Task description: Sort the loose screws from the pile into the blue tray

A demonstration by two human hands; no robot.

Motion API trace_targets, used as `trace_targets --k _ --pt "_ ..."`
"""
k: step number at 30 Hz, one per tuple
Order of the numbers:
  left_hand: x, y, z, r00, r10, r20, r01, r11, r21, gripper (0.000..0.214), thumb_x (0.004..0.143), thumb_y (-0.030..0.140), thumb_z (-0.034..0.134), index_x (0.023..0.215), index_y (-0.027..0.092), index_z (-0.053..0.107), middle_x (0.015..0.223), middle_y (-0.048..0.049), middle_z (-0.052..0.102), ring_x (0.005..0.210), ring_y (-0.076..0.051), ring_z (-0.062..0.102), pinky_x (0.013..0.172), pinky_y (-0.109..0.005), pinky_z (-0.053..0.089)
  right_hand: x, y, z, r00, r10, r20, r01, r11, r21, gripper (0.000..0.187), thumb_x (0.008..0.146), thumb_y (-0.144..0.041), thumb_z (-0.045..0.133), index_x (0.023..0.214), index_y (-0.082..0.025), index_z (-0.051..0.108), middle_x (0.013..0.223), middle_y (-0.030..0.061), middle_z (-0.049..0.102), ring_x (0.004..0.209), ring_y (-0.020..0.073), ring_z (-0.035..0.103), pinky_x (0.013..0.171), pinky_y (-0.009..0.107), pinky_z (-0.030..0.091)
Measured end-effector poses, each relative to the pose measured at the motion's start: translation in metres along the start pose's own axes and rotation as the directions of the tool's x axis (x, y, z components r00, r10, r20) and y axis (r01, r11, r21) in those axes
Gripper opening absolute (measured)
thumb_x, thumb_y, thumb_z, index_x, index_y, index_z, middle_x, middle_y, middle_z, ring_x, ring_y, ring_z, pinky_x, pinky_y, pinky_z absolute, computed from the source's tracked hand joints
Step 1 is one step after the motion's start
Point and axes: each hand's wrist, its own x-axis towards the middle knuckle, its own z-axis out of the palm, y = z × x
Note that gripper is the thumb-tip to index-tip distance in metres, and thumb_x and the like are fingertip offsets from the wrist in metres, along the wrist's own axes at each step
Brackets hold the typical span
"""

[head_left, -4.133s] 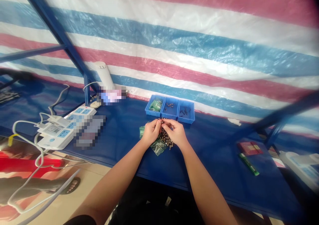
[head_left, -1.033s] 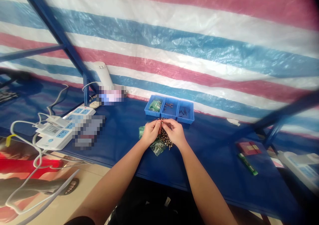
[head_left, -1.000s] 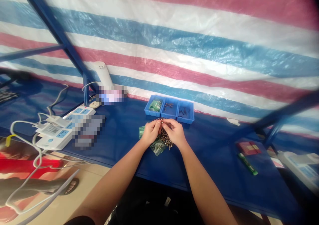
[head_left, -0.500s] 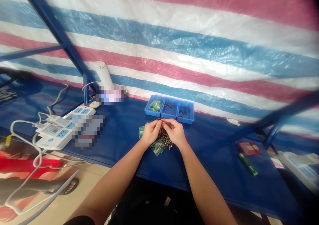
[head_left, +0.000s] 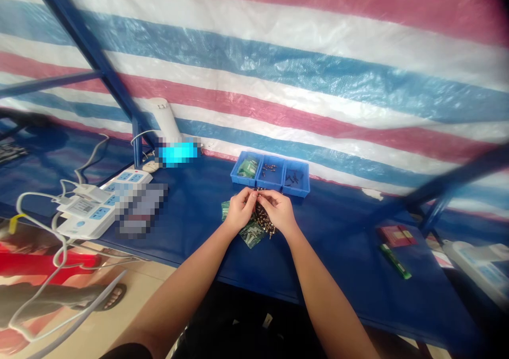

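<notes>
On blue table [head_left: 191,216], near tray [head_left: 270,174]: left hand [head_left: 238,210] and right hand [head_left: 278,210] pinch small part from brassy parts pile [head_left: 263,220]. Risk: tiny piece slips, drops into pile, green packets [head_left: 250,234] below.

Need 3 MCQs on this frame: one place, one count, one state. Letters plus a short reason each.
1. Where do the blue bins stand?
A. beyond the hands, by the striped sheet
B. on the floor
C. on the power strip

2. How many bins are in the row?
A. one
B. three
C. six

3. How are the left hand and right hand placed?
A. far apart
B. flat on the table
C. fingertips together over the pile of small metal parts

Answers: 1 A, the bins sit past the hands at the sheet's foot. 2 B, three stand side by side. 3 C, fingertips meet above the pile.
</notes>
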Motion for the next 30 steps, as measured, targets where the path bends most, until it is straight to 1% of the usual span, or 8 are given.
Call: trace_targets --k 2,4,10,16,21,23,28,30 --pt "-0.0002 -0.0003 0.0007 1.000 0.009 0.006 -0.009 0.999 -0.036 0.029 0.094 0.045 0.046 0.086 0.019 0.056 0.055 0.0039 0.055 0.052 -0.011 0.053 0.055 -0.023 0.042 0.0004 0.0001 -0.0013 1.000 -0.005 -0.015 0.005 1.000 -0.007 0.020 0.084 -0.036 0.065 0.097 -0.023 0.074 0.098 0.0052 0.074 0.089 0.0218 0.070 0.083 0.035 0.056" --pt "-0.0002 -0.0009 0.0011 1.000 0.015 0.007 -0.015 0.999 -0.031 0.028 0.095 0.043 0.045 0.086 0.019 0.057 0.055 0.0040 0.055 0.051 -0.011 0.052 0.055 -0.022 0.042 0.0006 0.0006 -0.0017 1.000 -0.006 -0.008 0.006 1.000 0.002 0.020 0.084 -0.036 0.065 0.096 -0.024 0.075 0.097 0.0052 0.074 0.089 0.0219 0.070 0.082 0.035 0.056" --pt "0.0001 -0.0015 -0.0001 1.000 0.011 -0.022 -0.010 0.997 0.075 0.042 0.096 0.042 0.042 0.063 0.018 0.051 0.051 0.0024 0.052 0.050 -0.010 0.049 0.053 -0.023 0.038 0.0001 0.0035 0.0021 1.000 -0.009 0.020 0.008 0.997 0.079 0.020 0.081 -0.033 0.069 0.098 -0.024 0.074 0.099 0.0048 0.074 0.088 0.0220 0.070 0.082 0.036 0.057" --pt "-0.0005 0.0005 0.0004 1.000 0.005 -0.002 -0.005 1.000 0.010 0.028 0.095 0.042 0.045 0.086 0.019 0.057 0.056 0.0039 0.056 0.052 -0.011 0.053 0.055 -0.022 0.041 0.0001 0.0028 -0.0001 1.000 -0.014 0.008 0.013 0.999 0.051 0.019 0.084 -0.032 0.065 0.098 -0.024 0.075 0.099 0.0050 0.073 0.090 0.0216 0.069 0.083 0.035 0.056" --pt "-0.0001 -0.0020 -0.0011 0.999 0.021 -0.026 -0.018 0.994 0.109 0.042 0.096 0.043 0.042 0.064 0.017 0.052 0.051 0.0028 0.052 0.049 -0.010 0.049 0.053 -0.022 0.037 -0.0013 0.0022 0.0021 0.999 0.016 0.043 -0.019 0.998 0.067 0.023 0.081 -0.033 0.069 0.100 -0.023 0.074 0.099 0.0053 0.074 0.088 0.0214 0.070 0.081 0.034 0.057" --pt "-0.0002 -0.0027 -0.0016 0.999 0.032 -0.028 -0.029 0.994 0.106 0.045 0.096 0.043 0.042 0.061 0.017 0.050 0.051 0.0024 0.052 0.050 -0.010 0.049 0.053 -0.022 0.037 -0.0015 0.0019 0.0031 0.999 0.017 0.037 -0.019 0.998 0.063 0.023 0.081 -0.034 0.068 0.100 -0.022 0.074 0.099 0.0055 0.074 0.088 0.0213 0.070 0.081 0.034 0.057" --pt "-0.0013 -0.0015 -0.0001 0.999 0.045 -0.014 -0.045 0.999 -0.003 0.026 0.095 0.040 0.046 0.085 0.018 0.057 0.055 0.0044 0.056 0.051 -0.010 0.053 0.055 -0.021 0.041 -0.0003 0.0013 0.0015 1.000 -0.006 -0.018 0.007 0.999 0.052 0.022 0.084 -0.034 0.066 0.100 -0.022 0.074 0.100 0.0058 0.073 0.092 0.0220 0.069 0.085 0.035 0.055" --pt "-0.0011 -0.0014 0.0004 0.998 0.047 -0.030 -0.046 0.998 0.032 0.026 0.095 0.039 0.047 0.085 0.018 0.058 0.055 0.0045 0.055 0.050 -0.010 0.052 0.054 -0.021 0.040 -0.0002 0.0013 0.0012 1.000 -0.004 -0.011 0.005 0.998 0.067 0.021 0.084 -0.034 0.066 0.099 -0.023 0.075 0.100 0.0057 0.073 0.092 0.0225 0.069 0.085 0.035 0.055"
